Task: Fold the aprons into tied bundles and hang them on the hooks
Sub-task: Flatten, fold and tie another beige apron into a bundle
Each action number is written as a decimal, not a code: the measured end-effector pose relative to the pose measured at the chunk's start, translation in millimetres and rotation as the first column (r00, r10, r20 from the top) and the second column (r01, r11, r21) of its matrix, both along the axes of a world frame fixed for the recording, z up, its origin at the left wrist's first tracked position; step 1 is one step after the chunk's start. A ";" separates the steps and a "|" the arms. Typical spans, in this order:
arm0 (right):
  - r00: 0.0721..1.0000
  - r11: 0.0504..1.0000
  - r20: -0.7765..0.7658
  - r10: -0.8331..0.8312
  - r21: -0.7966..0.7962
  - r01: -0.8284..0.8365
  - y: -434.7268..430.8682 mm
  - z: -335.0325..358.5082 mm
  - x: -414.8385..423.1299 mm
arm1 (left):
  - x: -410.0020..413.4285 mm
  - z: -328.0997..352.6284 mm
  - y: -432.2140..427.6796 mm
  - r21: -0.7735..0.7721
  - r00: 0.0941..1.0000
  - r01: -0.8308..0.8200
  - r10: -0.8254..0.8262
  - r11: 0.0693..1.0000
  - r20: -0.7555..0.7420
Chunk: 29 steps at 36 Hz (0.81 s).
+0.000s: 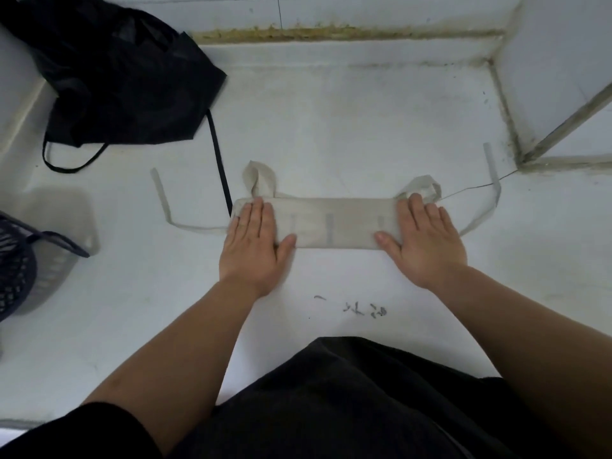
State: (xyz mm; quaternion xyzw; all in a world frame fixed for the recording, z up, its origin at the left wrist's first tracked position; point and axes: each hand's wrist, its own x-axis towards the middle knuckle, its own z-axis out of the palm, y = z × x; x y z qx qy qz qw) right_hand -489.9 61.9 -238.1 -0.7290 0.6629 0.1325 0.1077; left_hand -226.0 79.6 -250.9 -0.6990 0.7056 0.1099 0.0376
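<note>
Probable laundry or utility corner of a tiled room. Beyond the left hand (253, 246), white wall tiles (381, 9) meet the white surface (331, 127) at a yellow-brown stained joint (331, 33). Mould-darkened seams (503, 104) run beyond the right hand (427, 246). A dark slotted basket (16, 263) stands well left of the left hand.

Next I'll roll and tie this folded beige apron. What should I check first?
1. Folded beige cloth apron lies flat as a long strip: ok.
2. Left hand and right hand press flat on its ends: ok.
3. Left beige tie strap and right beige tie strap lie loose: ok.
4. Black strap of the crumpled black apron clear of the strip: not ok, it reaches the left end.
5. Hooks ready: cannot tell, none in view.
</note>
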 end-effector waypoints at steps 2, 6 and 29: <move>0.999 1.000 -0.049 -0.003 0.004 0.003 -1.5 2.8 3.6 | -3.0 5.9 7.1 -0.194 0.996 -0.067 0.053 0.979 -0.077; 0.995 0.999 -0.101 0.023 -0.036 -0.027 1.3 7.9 12.9 | -13.7 7.1 24.3 -0.491 0.951 -0.271 0.152 0.828 -0.268; 0.986 0.979 0.032 0.163 -0.132 -0.157 7.5 1.1 12.2 | -48.8 24.8 -10.5 0.044 0.361 -0.774 0.497 0.632 -0.789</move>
